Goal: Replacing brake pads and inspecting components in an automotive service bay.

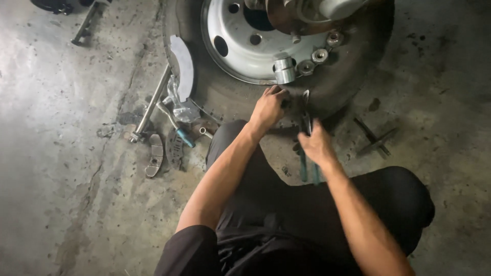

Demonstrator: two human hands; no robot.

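A truck wheel lies flat on the concrete floor, its black tyre (pixel 353 66) around a silver rim (pixel 245 46). Several wheel nuts (pixel 312 61) and a steel socket (pixel 284 70) rest on the rim's near edge. My left hand (pixel 268 107) presses on the tyre's near sidewall, fingers pinched around something small and dark that I cannot make out. My right hand (pixel 317 144) grips a pair of pliers (pixel 306 122) with teal handles, jaws pointing up at the tyre beside my left hand. My knees in dark trousers are below.
Left of the wheel lie a long steel bar (pixel 151 105), a teal-handled tool (pixel 176 128), curved brake shoes (pixel 155 156) and a pale curved plate (pixel 183 64). A dark cross-shaped metal piece (pixel 376 140) lies on the floor at right. A hub assembly (pixel 307 13) hangs above the rim.
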